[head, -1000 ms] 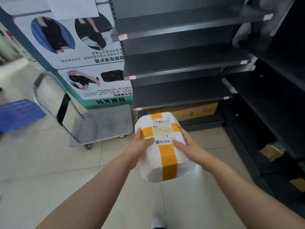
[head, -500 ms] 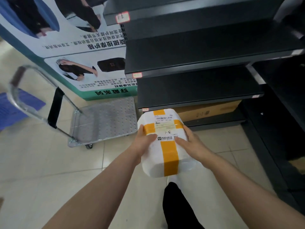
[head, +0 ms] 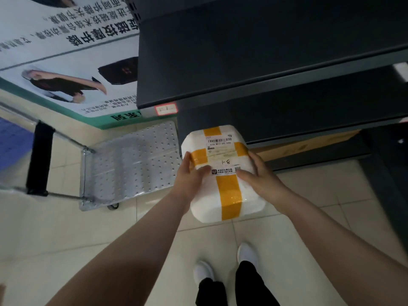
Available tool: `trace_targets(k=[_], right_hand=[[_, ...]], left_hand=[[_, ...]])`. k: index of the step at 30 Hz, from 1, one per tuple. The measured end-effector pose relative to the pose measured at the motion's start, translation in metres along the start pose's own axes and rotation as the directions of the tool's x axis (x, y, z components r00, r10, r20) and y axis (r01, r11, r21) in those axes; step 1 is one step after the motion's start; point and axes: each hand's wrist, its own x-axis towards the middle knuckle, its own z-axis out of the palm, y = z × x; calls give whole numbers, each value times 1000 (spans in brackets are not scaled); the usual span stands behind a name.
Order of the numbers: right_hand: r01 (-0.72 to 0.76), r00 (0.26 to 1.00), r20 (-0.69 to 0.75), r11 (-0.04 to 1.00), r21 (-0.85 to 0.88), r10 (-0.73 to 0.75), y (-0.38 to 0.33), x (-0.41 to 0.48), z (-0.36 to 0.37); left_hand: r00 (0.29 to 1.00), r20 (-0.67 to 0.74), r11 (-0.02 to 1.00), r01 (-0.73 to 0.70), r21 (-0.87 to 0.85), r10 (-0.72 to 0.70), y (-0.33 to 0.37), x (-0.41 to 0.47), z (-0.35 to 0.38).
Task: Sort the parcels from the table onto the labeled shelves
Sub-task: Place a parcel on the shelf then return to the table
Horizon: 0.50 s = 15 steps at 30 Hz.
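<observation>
A white parcel point(head: 223, 173) crossed with yellow tape carries a barcode label and the handwritten mark "8-1". My left hand point(head: 191, 176) grips its left side with the thumb on top. My right hand point(head: 259, 176) holds the right side the same way. I carry the parcel in the air in front of dark metal shelves point(head: 265, 69). A small red-framed tag point(head: 166, 109) sits on the front edge of one shelf, just above and left of the parcel.
A metal platform trolley point(head: 130, 164) with a black-gripped handle point(head: 38, 160) stands on the tiled floor to the left. A brown cardboard box point(head: 309, 144) lies under the lowest shelf. A printed poster point(head: 72, 62) leans behind the trolley. My feet point(head: 225, 266) show below.
I have stepped closer to the shelves, which now fill the upper view. The parcel stays held in both hands, and my feet have come into view.
</observation>
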Motion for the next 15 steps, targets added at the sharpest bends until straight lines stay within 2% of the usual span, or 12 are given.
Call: trace_targets(k=[7,10,12,15], right_hand=[[113,990,-78,993,-22,-114,-11,89,16],[198,960,-165,964,-175,-228,-25,119,15],[221,955,-113,909,-354,-276,-23,129,18],[275,954,62,766,-581,-295,-11,133,24]], left_hand=[[988,-12,987,-155,50,156,19,92,-9],[956,-1,938,-289,194,295,19,121,-10],[933,78,846,-352,400,351,6,132,-14],[924,219,631,-374,680,313,-13,136,-18]])
